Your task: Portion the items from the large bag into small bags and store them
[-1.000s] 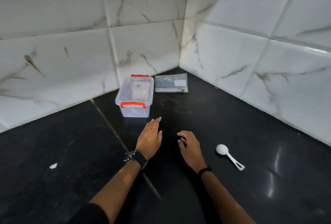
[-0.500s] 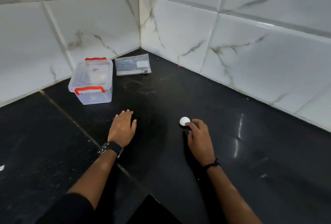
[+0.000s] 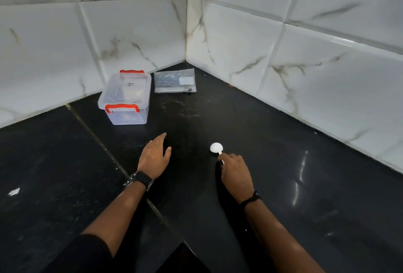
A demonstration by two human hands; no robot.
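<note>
Your right hand pinches the white scoop by its handle; left hand lies flat, grip released, on the desk. Large bag sits far back beside the lidded box — thin handle could slip or twist when you lift.

A glossy black stone countertop fills the lower view, with a seam running toward 11 o'clock. White marble-veined wall tiles meet in a corner at 12 o'clock.
</note>
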